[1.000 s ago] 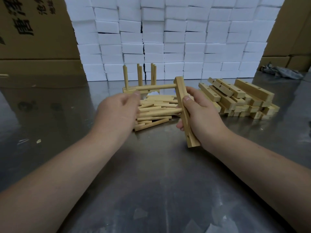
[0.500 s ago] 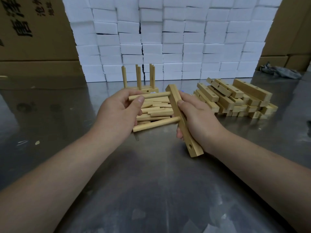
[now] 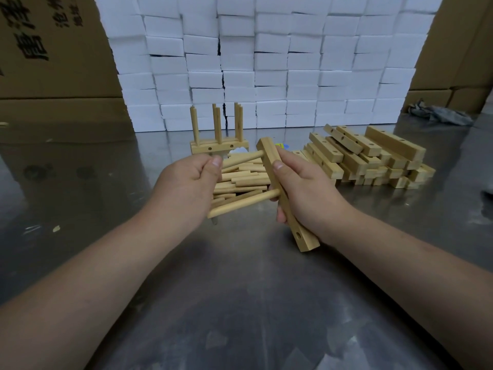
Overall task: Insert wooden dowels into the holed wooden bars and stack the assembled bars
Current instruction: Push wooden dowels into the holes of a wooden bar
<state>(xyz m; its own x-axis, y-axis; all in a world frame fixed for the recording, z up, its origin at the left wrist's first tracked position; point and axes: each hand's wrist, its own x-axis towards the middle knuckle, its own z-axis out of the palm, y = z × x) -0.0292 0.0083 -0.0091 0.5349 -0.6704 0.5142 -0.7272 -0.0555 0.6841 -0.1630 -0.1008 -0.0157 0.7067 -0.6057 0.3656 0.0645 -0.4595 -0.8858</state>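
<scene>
Just over the middle of the metal counter (image 3: pixel 240 303), the right hand (image 3: pixel 306 188) grips a tilted holed bar (image 3: pixel 269 158) with two dowels jutting leftward from it. The upper dowel (image 3: pixel 246 158) has its free end pinched in the curled left hand (image 3: pixel 186 185), and the lower dowel (image 3: pixel 240 205) runs beneath that hand. Loose dowels (image 3: pixel 245 180) lie mid-counter just behind; spare bars (image 3: pixel 360 156) are heaped toward the right edge.

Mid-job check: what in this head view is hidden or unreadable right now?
1. Head view: left end of the upper wooden dowel, wrapped by the left hand.
2. Joint of the lower wooden dowel with the holed wooden bar: the right hand covers it with its fingers.
3. Small blue-and-yellow thing behind the bar: mostly hidden by bar and hand.
4. Brown cardboard box printing: cut off by the left edge.
</scene>
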